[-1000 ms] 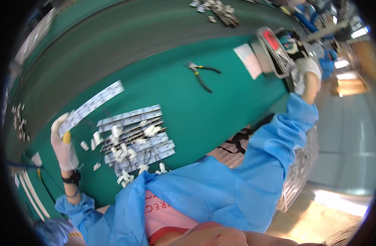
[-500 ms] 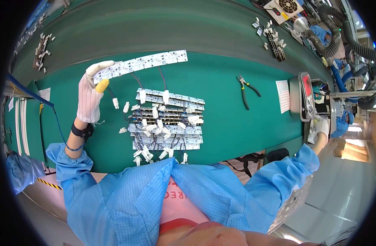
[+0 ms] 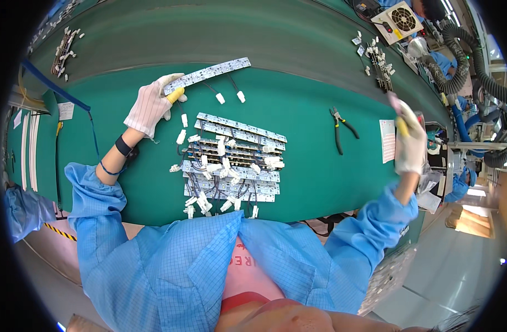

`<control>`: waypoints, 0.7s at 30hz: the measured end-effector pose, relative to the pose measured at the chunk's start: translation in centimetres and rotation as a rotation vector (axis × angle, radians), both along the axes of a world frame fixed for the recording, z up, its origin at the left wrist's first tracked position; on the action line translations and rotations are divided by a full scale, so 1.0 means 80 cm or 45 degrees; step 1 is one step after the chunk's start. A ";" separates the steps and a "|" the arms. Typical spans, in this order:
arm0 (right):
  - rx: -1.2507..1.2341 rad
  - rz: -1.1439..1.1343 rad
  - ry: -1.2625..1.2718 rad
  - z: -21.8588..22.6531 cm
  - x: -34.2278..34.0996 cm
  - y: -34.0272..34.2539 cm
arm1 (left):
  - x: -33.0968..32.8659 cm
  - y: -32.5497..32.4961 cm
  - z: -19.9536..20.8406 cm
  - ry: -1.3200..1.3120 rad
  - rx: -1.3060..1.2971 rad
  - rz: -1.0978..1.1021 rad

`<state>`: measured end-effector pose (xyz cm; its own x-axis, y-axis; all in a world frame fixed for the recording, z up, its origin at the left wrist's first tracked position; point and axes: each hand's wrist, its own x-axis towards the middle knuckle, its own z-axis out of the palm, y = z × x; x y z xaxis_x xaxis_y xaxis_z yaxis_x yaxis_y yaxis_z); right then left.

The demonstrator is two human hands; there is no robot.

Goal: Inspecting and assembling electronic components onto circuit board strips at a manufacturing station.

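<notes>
My left hand (image 3: 153, 104), in a pinstriped white glove with a yellow thumb cover, grips one end of a long white LED circuit board strip (image 3: 212, 73). Wires with white plug connectors (image 3: 241, 97) dangle from that strip. Nearer to me lies a stack of similar circuit board strips (image 3: 231, 180), their wires and white connectors spilling over it. On the right, my gloved right hand (image 3: 410, 141) is raised beside a sheet with rows of red marks (image 3: 387, 141). Motion smears its fingers, so I cannot make out whether anything is in them.
Cutters with black and yellow handles (image 3: 343, 130) rest on the green mat (image 3: 314, 182). Bundles of wired boards lie far left (image 3: 63, 54) and far right (image 3: 379, 66). A boxy fan unit (image 3: 398, 22) and ribbed hoses (image 3: 455, 58) stand at the far right.
My right hand has come up from the metal tin at the right, inward and away from me. The left hand has carried the circuit board strip a little to the right and farther off.
</notes>
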<state>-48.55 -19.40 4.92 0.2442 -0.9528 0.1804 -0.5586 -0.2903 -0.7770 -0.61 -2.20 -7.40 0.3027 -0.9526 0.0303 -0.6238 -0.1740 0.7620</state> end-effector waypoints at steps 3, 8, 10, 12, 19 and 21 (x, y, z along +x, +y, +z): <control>0.138 0.124 -0.017 -0.040 0.087 -0.010 | -0.003 -0.008 0.001 -0.031 0.017 -0.023; 0.214 0.412 0.235 -0.096 0.185 -0.037 | 0.000 -0.006 -0.002 -0.014 -0.028 -0.059; 0.188 0.475 0.286 -0.114 0.199 -0.049 | 0.003 -0.004 -0.004 -0.019 -0.013 -0.053; -0.123 0.613 0.286 -0.140 0.200 -0.066 | 0.007 -0.006 -0.010 -0.022 -0.014 -0.110; -0.165 0.503 0.505 -0.138 0.207 -0.063 | 0.008 -0.006 -0.008 0.016 0.062 -0.075; -0.143 0.403 0.724 -0.136 0.207 -0.076 | 0.011 -0.008 -0.014 -0.098 -0.020 -0.114</control>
<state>-32.02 -25.48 -5.93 0.5960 -0.8023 0.0343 -0.7475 -0.5699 -0.3414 0.27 -2.88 -8.51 0.2125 -0.9750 0.0657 -0.6933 -0.1031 0.7132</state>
